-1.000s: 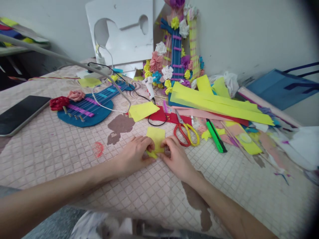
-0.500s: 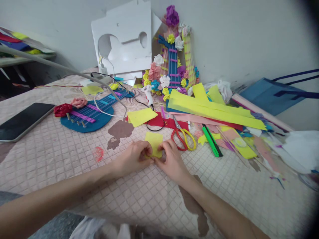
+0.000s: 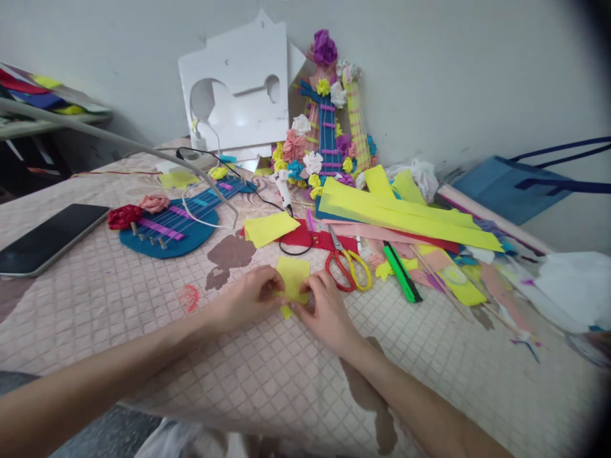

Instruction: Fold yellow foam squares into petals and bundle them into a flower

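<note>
A small piece of yellow crepe paper (image 3: 294, 275) stands between my two hands, just above the patterned tablecloth. My left hand (image 3: 254, 292) pinches its left edge with thumb and fingers. On the other side my right hand (image 3: 327, 308) grips the lower right edge. A bit of yellow shows below the fingertips. Right of my right hand lie scissors (image 3: 347, 262) with one red and one yellow handle. Farther right is a green utility knife (image 3: 401, 272). Behind the hands a folded yellow sheet (image 3: 270, 229) overlaps a red strip (image 3: 324, 239), with a black hair tie (image 3: 296, 250) nearby.
At left are a phone (image 3: 53, 238) and a blue paper guitar (image 3: 172, 222) with paper roses. A glue gun (image 3: 282, 189) stands at the back. Long yellow strips (image 3: 405, 213) and scraps cover the right side. A white cable (image 3: 119, 135) crosses the upper left.
Both hands still hold the yellow paper. My fingertips have spread slightly apart, and more yellow now shows beneath them. The whole view has shifted a little.
</note>
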The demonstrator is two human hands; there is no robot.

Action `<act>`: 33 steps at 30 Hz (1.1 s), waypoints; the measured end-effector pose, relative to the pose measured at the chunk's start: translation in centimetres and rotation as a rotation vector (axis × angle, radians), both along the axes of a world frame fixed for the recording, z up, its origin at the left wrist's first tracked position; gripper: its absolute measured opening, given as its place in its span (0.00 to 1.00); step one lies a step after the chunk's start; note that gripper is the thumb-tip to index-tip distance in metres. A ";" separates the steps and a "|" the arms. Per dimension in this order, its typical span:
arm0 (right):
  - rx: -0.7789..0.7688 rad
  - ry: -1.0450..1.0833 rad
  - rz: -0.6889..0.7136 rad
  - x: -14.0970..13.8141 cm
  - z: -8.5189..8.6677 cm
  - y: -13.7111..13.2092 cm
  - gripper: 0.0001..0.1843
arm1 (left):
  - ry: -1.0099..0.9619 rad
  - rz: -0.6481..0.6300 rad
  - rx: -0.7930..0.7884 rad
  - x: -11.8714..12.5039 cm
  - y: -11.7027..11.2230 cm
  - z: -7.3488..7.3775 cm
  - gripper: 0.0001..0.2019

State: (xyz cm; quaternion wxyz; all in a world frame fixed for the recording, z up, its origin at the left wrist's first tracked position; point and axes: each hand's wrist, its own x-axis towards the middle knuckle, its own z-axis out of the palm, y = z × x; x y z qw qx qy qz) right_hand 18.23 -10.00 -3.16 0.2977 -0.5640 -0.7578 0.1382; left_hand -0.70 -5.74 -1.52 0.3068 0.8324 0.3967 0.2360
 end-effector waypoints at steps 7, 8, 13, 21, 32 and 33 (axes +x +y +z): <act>-0.047 0.088 0.010 0.3 0.5 0.1 0.07 | 0.025 0.016 -0.045 -0.6 1.7 0.3 0.06; -0.062 0.124 0.012 0.4 0.6 0.2 0.05 | 0.020 0.019 -0.106 -0.6 2.3 0.5 0.08; -0.094 0.286 -0.013 1.4 0.8 0.7 0.02 | 0.050 0.062 -0.035 0.4 5.2 1.2 0.10; -0.132 0.321 -0.024 1.8 1.0 0.9 0.04 | 0.208 0.067 -0.057 1.6 7.2 0.5 0.19; -0.122 0.426 -0.031 1.9 1.2 1.2 0.04 | -0.087 0.080 -0.163 0.9 5.8 0.6 0.19; -0.118 0.425 -0.030 1.8 1.2 1.2 0.04 | -0.103 0.073 -0.175 0.9 5.7 0.5 0.19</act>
